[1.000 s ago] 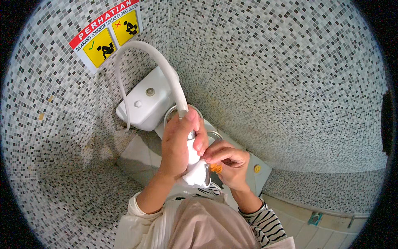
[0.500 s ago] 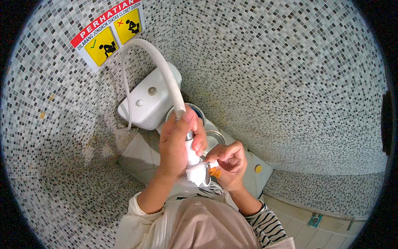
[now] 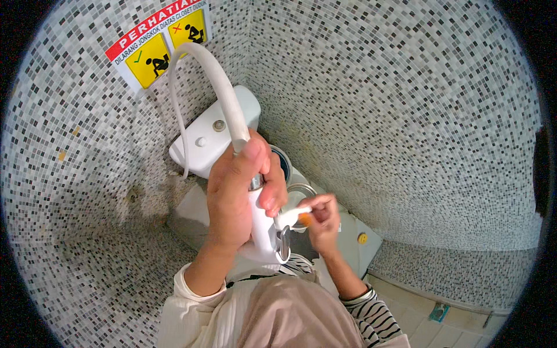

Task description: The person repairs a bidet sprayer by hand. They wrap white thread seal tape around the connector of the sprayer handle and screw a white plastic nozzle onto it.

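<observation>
My left hand (image 3: 238, 185) is wrapped round a white bidet sprayer (image 3: 262, 229), just below where its hose joins at a silver collar. The sprayer points down toward me, its silver lever (image 3: 284, 243) on the right side. From its top the white hose (image 3: 217, 78) arches up and back to the left. Close by on the right, my right hand (image 3: 325, 223) pinches a soft white strip (image 3: 295, 216), perhaps tissue or cloth, which reaches to the sprayer near the lever. A small orange piece (image 3: 305, 219) shows at those fingers; its kind is unclear.
A white toilet tank (image 3: 194, 136) with a round button stands in the corner behind my hands. Round, metal-rimmed containers (image 3: 284, 164) sit beyond them. A small yellow round object (image 3: 362, 238) lies at the right. Mosaic walls (image 3: 377, 116) close in; one bears a sign (image 3: 152, 64).
My left hand and the sprayer have shifted slightly left, baring more of the sprayer's body. My right hand has drawn the white strip up and off the sprayer's lower end.
</observation>
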Demonstrator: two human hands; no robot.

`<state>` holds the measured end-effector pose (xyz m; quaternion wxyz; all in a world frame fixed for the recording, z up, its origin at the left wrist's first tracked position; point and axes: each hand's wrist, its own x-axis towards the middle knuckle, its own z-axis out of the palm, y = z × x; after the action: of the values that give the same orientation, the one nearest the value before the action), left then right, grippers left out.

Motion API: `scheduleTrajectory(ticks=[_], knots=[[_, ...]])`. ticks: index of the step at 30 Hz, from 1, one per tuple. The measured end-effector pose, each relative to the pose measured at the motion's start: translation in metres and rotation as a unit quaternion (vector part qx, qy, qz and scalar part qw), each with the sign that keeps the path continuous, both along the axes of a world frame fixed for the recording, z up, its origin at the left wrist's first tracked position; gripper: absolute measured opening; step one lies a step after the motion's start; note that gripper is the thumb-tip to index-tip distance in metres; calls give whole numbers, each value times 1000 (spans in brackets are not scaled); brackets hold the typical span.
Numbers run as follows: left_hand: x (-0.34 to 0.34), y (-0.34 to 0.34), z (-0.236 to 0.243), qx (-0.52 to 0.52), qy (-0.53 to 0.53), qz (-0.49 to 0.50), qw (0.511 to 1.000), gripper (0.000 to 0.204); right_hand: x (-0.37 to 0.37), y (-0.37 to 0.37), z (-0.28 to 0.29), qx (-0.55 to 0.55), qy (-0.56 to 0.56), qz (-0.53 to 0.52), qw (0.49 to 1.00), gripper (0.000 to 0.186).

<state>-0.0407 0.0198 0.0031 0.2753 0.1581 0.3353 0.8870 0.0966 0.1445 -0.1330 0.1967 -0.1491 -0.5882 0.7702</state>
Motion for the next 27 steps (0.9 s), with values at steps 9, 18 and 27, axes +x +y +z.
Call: scheduleTrajectory(ticks=[9, 18, 27], knots=[[-1, -1, 0, 8, 8, -37, 999, 23, -10, 23, 38, -42, 7, -21, 999, 25], [-2, 0, 0, 15, -8, -44, 999, 22, -19, -9, 83, -87, 111, 46, 989, 34], [-4, -2, -3, 18, -16, -59, 998, 22, -25, -18, 86, 2, 110, 114, 987, 29]])
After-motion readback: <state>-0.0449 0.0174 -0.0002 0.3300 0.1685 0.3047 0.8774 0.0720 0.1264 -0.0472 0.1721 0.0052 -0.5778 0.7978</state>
